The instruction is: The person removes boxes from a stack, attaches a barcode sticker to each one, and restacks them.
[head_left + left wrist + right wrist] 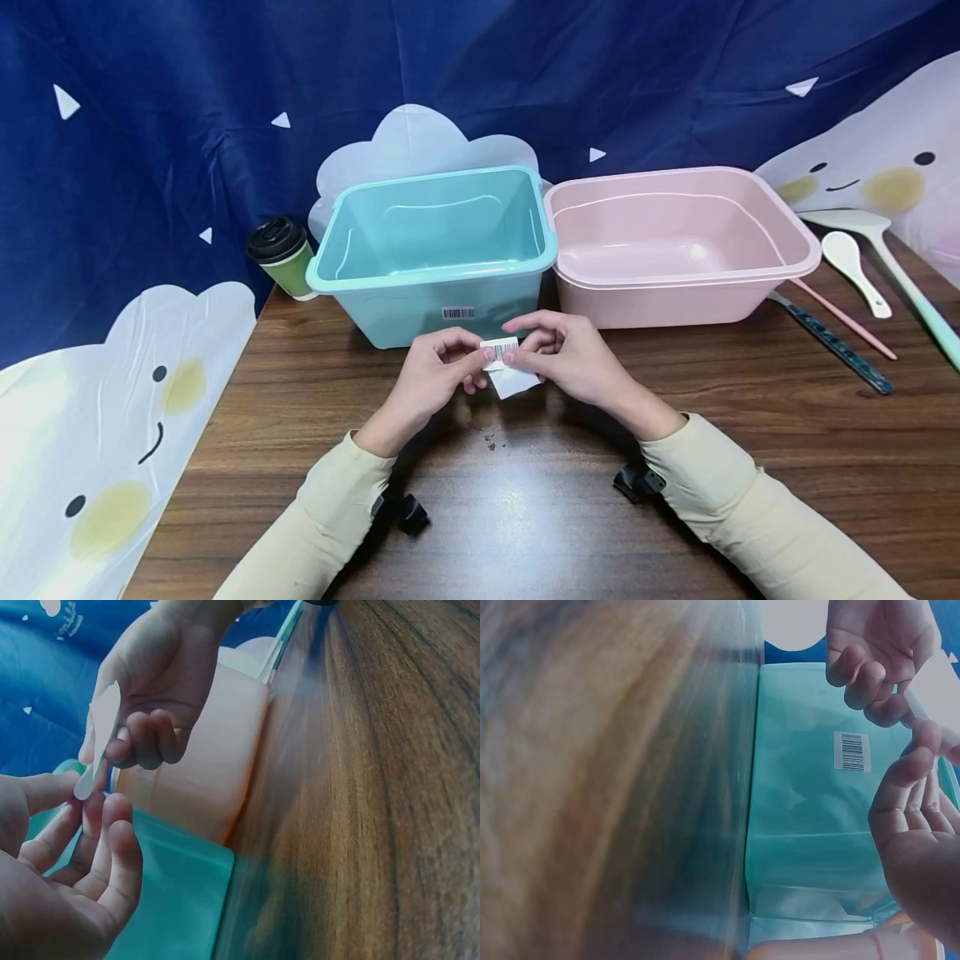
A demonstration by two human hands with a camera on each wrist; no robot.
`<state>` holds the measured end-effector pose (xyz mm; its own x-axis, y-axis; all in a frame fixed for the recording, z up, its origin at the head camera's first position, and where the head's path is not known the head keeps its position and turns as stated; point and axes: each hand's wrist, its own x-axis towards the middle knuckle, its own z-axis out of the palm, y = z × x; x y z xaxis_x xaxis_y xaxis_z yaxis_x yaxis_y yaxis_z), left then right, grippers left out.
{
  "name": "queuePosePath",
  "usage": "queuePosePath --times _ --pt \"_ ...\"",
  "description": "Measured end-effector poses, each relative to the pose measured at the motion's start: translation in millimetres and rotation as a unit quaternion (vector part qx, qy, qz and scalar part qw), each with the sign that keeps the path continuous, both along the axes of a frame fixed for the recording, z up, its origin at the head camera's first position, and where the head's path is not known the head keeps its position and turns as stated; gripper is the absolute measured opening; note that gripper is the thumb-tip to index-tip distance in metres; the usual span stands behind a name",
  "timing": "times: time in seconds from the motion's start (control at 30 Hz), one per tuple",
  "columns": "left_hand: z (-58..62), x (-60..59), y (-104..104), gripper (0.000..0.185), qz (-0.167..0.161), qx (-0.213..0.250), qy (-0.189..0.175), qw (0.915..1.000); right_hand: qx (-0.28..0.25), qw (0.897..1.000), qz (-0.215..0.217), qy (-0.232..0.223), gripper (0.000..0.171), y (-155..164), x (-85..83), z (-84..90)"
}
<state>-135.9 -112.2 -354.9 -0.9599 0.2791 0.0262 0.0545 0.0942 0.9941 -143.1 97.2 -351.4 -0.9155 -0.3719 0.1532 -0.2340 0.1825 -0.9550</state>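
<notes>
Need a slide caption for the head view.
Left hand and right hand pinch a white barcode label in front of a turquoise bin with its own barcode sticker, a pink bin alongside.

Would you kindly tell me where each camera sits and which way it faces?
Head: on the head, looking forward and down; shows the left hand, right hand and both sleeves.
Left wrist: on that wrist, facing the left hand; right hand and pink bin lie beyond.
Right wrist: on that wrist, facing the right hand; left hand and teal bin lie beyond.
Shared: both wrist views show both hands and the white label.
</notes>
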Motion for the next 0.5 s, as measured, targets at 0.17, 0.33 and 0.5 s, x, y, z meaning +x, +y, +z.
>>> queuePosePath --times 0.17,0.33,0.5 --pt "1.1 0.4 -0.1 0.015 0.002 0.001 0.003 1.0 0.002 1.0 0.01 -0.003 0.039 0.4 -0.1 0.9" --pt "0.7 -0.1 -0.4 0.014 0.008 -0.001 0.007 0.9999 0.011 1.0 0.018 -0.007 0.044 1.5 0.2 2.1" --pt "0.2 -0.5 -1.1 0.015 0.013 0.001 0.011 0.9999 0.015 0.999 0.032 -0.01 0.047 2.1 0.4 2.8"
